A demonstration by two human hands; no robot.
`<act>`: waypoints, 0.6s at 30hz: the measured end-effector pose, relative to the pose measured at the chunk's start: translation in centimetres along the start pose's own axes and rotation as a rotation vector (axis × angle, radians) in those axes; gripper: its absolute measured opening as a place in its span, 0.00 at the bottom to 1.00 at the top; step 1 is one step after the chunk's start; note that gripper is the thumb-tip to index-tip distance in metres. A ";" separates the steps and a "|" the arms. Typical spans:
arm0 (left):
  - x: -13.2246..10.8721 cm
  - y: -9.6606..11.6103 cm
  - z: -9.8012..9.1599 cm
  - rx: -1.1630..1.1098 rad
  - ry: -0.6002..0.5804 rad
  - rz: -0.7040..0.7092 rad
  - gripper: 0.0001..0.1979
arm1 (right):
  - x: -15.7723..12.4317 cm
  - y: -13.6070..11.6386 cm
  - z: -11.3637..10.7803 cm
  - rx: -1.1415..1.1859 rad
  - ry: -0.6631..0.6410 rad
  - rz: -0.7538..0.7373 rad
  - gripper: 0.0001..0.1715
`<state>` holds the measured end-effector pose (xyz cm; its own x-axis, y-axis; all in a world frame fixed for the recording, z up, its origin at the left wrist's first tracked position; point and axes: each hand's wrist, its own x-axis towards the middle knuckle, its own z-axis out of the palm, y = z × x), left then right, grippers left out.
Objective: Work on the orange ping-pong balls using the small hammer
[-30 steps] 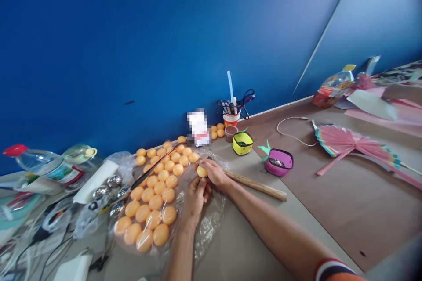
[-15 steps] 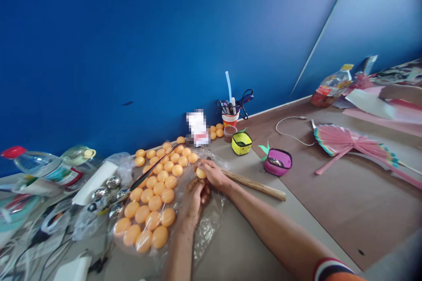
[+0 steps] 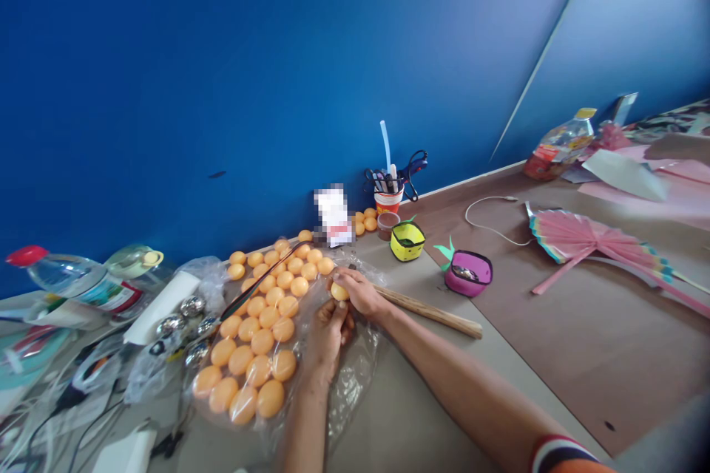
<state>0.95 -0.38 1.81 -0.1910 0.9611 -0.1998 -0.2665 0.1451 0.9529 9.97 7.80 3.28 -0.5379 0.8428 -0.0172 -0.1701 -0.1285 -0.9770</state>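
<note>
Between my two hands is an orange ping-pong ball [image 3: 339, 291]. My right hand [image 3: 358, 294] is closed around its upper right side. From below, my left hand [image 3: 328, 327] grips the same ball with thumb and curled fingers. Just left of my hands lies a clear plastic bag [image 3: 288, 377] full of orange ping-pong balls [image 3: 262, 341]; its loose end spreads beneath my wrists. A wooden stick [image 3: 430, 308] rests on the table, running out to the right from behind my right hand. A dark thin strip [image 3: 260, 279] lies across the bag.
Right of my hands stand a yellow felt basket [image 3: 407, 242] and a purple one [image 3: 469, 273]. Behind them is a paper cup of pens [image 3: 388, 199]. Shiny metallic balls [image 3: 170, 325], bottles [image 3: 78, 277] and cables crowd the left. A pink paper fan [image 3: 596, 240] lies right.
My hands stay together on the ball, with only a slight shift of the left fingers and thumb. The whole view has moved a few pixels; nothing else visibly differs.
</note>
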 end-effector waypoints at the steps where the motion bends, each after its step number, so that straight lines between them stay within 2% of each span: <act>1: 0.0 0.0 0.0 0.008 -0.001 0.001 0.24 | 0.0 0.0 0.0 0.007 0.004 -0.006 0.15; 10: -0.1 0.1 0.0 0.021 -0.056 0.045 0.25 | 0.1 0.2 -0.2 0.071 0.006 0.047 0.15; 13: -0.2 0.5 0.1 -0.008 -0.071 0.014 0.24 | 0.1 0.1 -0.4 0.045 -0.009 0.024 0.16; 18: -0.4 1.2 0.4 -0.062 -0.026 -0.052 0.20 | -0.1 -0.2 -0.4 0.022 -0.046 0.020 0.17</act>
<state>1.11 -0.47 3.08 -0.1513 0.9584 -0.2419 -0.3332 0.1809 0.9253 10.39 7.91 3.44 -0.5785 0.8152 -0.0263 -0.1765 -0.1566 -0.9718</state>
